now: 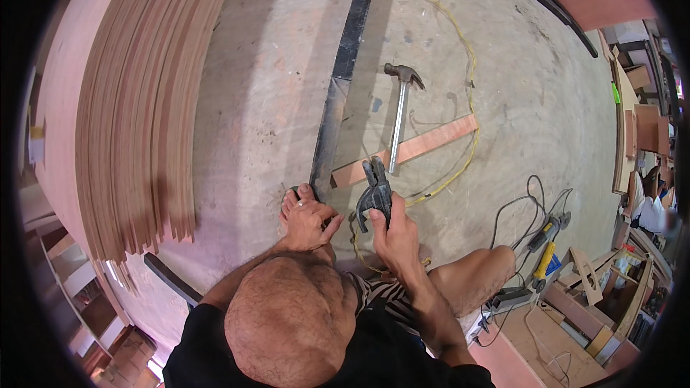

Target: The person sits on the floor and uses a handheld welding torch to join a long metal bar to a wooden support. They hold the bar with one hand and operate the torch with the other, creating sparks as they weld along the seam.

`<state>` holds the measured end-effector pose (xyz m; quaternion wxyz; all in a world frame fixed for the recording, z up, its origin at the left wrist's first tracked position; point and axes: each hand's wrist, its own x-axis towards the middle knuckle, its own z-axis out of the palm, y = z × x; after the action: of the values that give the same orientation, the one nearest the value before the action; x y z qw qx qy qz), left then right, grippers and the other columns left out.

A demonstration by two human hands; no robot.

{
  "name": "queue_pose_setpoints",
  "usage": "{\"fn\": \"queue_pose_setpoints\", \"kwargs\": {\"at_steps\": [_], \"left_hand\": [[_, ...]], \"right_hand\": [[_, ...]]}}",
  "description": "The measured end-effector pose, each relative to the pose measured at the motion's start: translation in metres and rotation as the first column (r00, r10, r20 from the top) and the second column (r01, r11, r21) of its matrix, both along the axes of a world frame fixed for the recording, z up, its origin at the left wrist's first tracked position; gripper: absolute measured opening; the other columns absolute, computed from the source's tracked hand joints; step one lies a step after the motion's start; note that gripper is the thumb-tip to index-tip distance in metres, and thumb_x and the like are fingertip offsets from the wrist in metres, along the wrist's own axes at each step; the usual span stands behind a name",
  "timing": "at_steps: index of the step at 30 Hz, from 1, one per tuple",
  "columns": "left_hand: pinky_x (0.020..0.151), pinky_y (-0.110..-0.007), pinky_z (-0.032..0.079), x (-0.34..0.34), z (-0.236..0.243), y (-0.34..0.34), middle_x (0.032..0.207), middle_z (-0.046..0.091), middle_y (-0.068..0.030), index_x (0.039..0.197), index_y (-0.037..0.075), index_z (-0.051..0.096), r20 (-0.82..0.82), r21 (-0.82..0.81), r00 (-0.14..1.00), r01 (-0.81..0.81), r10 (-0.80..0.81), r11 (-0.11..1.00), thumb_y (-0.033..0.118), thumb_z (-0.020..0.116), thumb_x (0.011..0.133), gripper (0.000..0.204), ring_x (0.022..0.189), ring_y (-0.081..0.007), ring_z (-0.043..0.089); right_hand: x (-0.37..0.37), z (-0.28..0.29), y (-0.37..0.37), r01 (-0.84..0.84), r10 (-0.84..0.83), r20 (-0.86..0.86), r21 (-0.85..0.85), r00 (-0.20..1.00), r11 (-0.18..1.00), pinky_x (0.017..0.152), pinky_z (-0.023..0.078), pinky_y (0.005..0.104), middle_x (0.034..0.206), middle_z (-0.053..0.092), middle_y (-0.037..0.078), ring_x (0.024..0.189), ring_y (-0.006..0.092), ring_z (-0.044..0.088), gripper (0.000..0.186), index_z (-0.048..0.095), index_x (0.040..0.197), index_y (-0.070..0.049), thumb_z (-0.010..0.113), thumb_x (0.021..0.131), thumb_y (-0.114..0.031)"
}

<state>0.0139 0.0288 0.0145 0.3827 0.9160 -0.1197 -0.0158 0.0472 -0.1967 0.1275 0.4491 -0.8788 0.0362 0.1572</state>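
Note:
My right hand (395,233) is closed round a black welding electrode holder (376,194), its jaws pointing away from me. My left hand (310,223) lies over my foot at the near end of a long dark metal bar (333,111), fingers stretched and thumb apart. Whether the fingertips touch the bar, I cannot tell. Just beyond the holder, a reddish wooden strip (431,139) rests on the concrete floor. A claw hammer (399,116) lies with its metal handle across that strip. My bent knee (287,320) fills the lower middle and hides part of my left forearm.
A yellow cable (471,65) curves over the floor (532,122) on the right. Long wooden boards (144,108) are stacked at the left. Power tools with cords, one with a yellow body (545,260), lie beside my right knee. Wood offcuts (586,276) fill the lower right.

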Motion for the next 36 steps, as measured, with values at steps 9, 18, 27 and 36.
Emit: {"fn": "queue_pose_setpoints", "kwargs": {"at_steps": [9, 18, 27, 36], "left_hand": [[0.098, -0.053, 0.051, 0.002, 0.009, 0.001, 0.081, 0.077, -0.0164, 0.084, 0.007, 0.081, -0.065, -0.007, 0.998, 0.015, -0.016, 1.000, 0.026, 0.085, 0.088, 0.020, 0.084, -0.0406, 0.073], [0.096, -0.065, 0.042, 0.005, 0.007, -0.010, 0.081, 0.074, -0.0179, 0.080, 0.012, 0.081, -0.036, 0.104, 0.998, 0.046, -0.043, 0.994, 0.036, 0.083, 0.087, 0.025, 0.104, -0.0435, 0.062], [0.095, -0.052, 0.051, -0.001, 0.005, 0.010, 0.078, 0.075, -0.0149, 0.080, 0.007, 0.081, -0.095, 0.067, 0.995, 0.039, -0.033, 0.997, 0.034, 0.085, 0.087, 0.028, 0.086, -0.0376, 0.074], [0.085, -0.045, 0.056, -0.002, 0.002, 0.002, 0.076, 0.074, -0.0137, 0.083, 0.007, 0.081, 0.020, 0.051, 1.000, 0.002, -0.003, 0.999, 0.029, 0.088, 0.085, 0.023, 0.080, -0.0341, 0.074]], "right_hand": [[0.007, 0.029, 0.000, -0.028, 0.028, -0.103, 0.005, 0.994, 1.000, 0.066, 0.057, 0.0466, 0.081, 0.070, 0.016, 0.071, 0.0368, 0.071, 0.074, 0.054, 0.128, 0.000, 0.093, 0.087, -0.048], [-0.006, 0.012, -0.011, 0.094, -0.101, -0.139, -0.057, 0.985, 0.994, 0.060, 0.054, 0.0391, 0.072, 0.063, 0.006, 0.060, 0.0214, 0.062, 0.072, 0.055, 0.117, -0.003, 0.099, 0.077, -0.044], [0.002, 0.020, 0.000, 0.035, -0.034, -0.082, 0.004, 0.996, 0.999, 0.059, 0.056, 0.0438, 0.072, 0.064, 0.010, 0.061, 0.0299, 0.069, 0.072, 0.051, 0.117, 0.001, 0.096, 0.081, -0.042], [0.068, 0.027, 0.010, 0.206, -0.214, 0.136, 0.068, 0.967, 0.976, 0.054, 0.051, 0.0440, 0.068, 0.063, 0.012, 0.055, 0.0324, 0.064, 0.063, 0.052, 0.113, 0.000, 0.095, 0.083, -0.033]]}}
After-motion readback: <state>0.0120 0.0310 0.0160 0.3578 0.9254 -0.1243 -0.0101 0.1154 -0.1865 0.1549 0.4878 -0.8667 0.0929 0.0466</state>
